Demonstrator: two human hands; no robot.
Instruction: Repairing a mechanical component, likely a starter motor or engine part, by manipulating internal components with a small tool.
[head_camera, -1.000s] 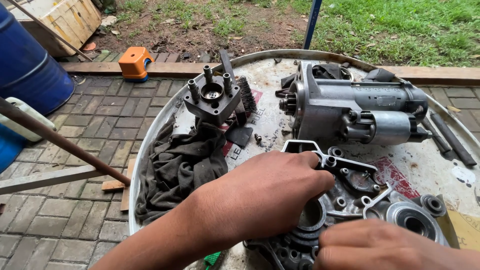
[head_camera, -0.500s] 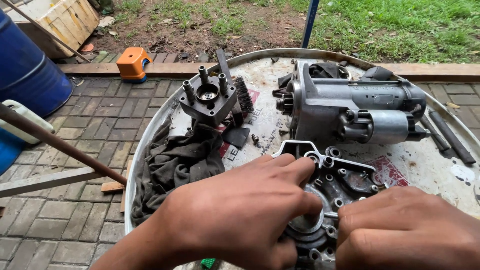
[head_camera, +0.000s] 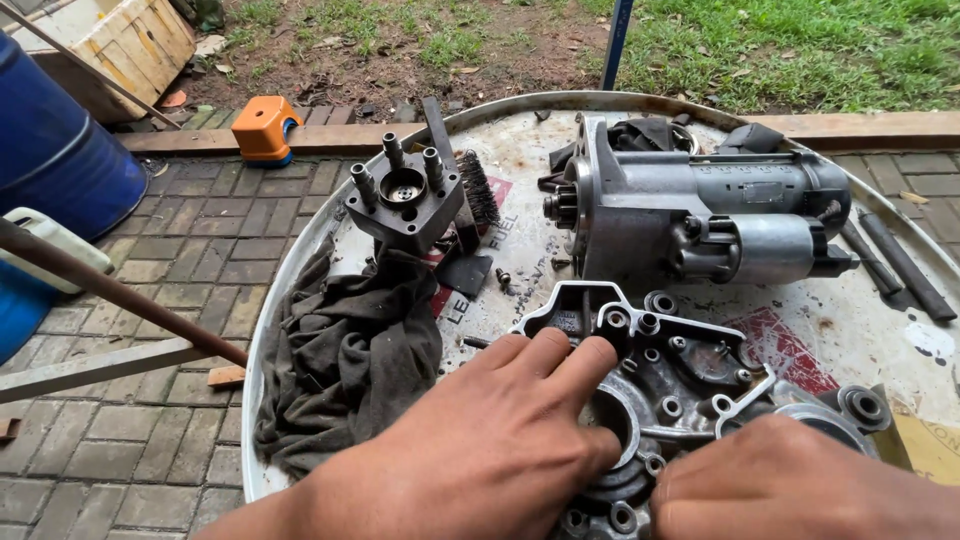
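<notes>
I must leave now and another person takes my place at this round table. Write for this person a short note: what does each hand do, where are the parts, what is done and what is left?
Left hand: lies palm down on the grey engine cover, fingertips at its upper edge; holds nothing that shows.
Right hand: rests on the cover's lower right part; what is under it is hidden.
Parts: the cover lies flat on the round metal table. Starter motor lies behind it, square flanged block and wire brush at the back left, dark rag to the left.
Done: the cover lies apart from any engine.
Left: cannot tell from this view.

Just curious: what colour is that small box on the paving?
Orange box, clearest in the head view.
</notes>
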